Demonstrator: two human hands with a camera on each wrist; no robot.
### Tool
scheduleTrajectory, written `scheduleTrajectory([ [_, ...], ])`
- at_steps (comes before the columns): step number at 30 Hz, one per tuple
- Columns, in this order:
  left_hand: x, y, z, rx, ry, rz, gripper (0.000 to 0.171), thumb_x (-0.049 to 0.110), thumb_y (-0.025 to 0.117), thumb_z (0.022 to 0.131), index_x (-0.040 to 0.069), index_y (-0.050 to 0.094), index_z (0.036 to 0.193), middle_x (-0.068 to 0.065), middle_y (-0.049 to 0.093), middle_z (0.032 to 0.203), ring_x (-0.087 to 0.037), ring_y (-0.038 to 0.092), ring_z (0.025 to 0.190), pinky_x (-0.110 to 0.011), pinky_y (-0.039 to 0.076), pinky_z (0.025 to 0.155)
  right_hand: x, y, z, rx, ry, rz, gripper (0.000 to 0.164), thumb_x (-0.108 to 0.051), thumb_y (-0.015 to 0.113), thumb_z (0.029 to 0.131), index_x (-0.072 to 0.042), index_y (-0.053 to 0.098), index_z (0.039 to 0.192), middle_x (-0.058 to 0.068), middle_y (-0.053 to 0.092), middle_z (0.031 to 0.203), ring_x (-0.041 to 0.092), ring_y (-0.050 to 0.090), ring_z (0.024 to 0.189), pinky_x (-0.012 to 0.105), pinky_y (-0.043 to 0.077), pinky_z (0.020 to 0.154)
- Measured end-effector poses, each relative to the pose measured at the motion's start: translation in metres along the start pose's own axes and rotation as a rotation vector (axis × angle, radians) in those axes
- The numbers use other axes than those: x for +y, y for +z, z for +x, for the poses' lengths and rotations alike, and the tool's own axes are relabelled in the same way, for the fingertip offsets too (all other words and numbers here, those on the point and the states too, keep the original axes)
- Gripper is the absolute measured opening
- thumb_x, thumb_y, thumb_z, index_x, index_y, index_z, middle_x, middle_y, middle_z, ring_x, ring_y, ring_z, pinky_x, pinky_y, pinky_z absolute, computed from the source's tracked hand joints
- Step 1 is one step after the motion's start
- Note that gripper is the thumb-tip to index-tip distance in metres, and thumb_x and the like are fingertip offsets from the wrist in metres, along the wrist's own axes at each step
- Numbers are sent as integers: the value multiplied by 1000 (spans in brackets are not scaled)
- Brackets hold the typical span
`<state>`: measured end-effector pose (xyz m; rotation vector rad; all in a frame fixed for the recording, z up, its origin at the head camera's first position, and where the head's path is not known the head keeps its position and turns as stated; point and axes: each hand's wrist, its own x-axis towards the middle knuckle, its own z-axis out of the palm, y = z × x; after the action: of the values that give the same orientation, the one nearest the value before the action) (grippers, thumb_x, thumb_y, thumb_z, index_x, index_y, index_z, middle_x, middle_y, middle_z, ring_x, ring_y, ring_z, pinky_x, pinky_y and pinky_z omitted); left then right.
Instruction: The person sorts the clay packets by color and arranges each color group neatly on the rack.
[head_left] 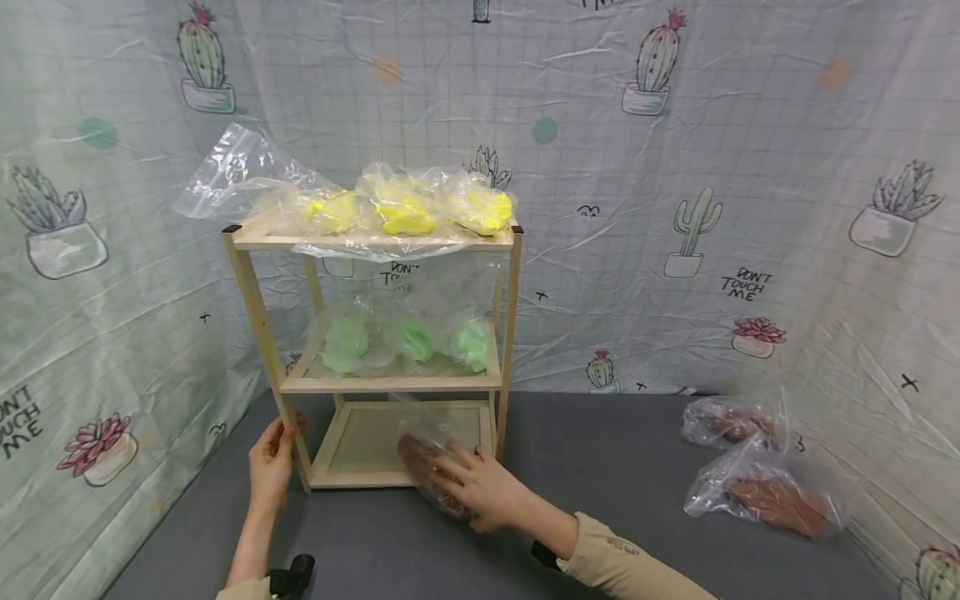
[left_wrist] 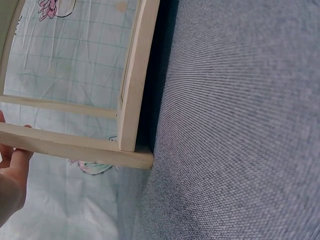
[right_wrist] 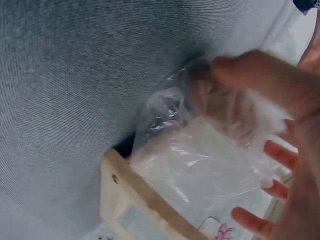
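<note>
A wooden shelf rack [head_left: 390, 384] stands on the grey cloth. My left hand [head_left: 272, 462] grips its front left post low down; in the left wrist view thumb and fingers [left_wrist: 20, 162] lie on both sides of that post [left_wrist: 65, 145]. My right hand [head_left: 495, 492] holds a clear plastic bag with a brown lump inside [head_left: 423, 467] at the front edge of the bottom shelf [head_left: 360, 442]. In the right wrist view the thumb presses on the bag [right_wrist: 200, 155] near the brown lump, which is partly hidden and blurred.
Three bags with yellow lumps [head_left: 405, 217] lie on the top shelf, three with green lumps [head_left: 416, 340] on the middle one. At the right lie two more bags with brown lumps [head_left: 780, 504]. A cactus-print curtain [head_left: 600, 292] surrounds the grey surface [head_left: 600, 467].
</note>
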<state>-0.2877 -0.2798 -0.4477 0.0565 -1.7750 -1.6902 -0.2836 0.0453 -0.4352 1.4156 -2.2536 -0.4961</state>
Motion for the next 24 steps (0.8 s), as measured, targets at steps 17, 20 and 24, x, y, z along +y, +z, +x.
scheduleTrajectory([
  [17,1,-3,-1,6,-20,11,30,10,44,92,-9,53,114,23,61,84,10,58,80,-6,43,67,7,15,5,102,29,77,62,-59,54,77,-26,45,128,2,44,131,25,43,120,37,45,79],
  [20,0,-2,-1,13,-14,2,28,12,45,92,-6,55,111,23,62,83,9,59,79,-6,43,67,5,17,11,136,49,89,53,-58,52,79,-24,49,120,2,45,125,22,47,115,35,44,77],
  [24,-2,0,0,19,-12,-5,27,13,46,92,-6,55,110,21,63,83,9,59,78,-7,43,66,5,23,18,120,115,72,46,-55,48,84,-23,50,117,0,49,117,22,48,114,35,46,79],
])
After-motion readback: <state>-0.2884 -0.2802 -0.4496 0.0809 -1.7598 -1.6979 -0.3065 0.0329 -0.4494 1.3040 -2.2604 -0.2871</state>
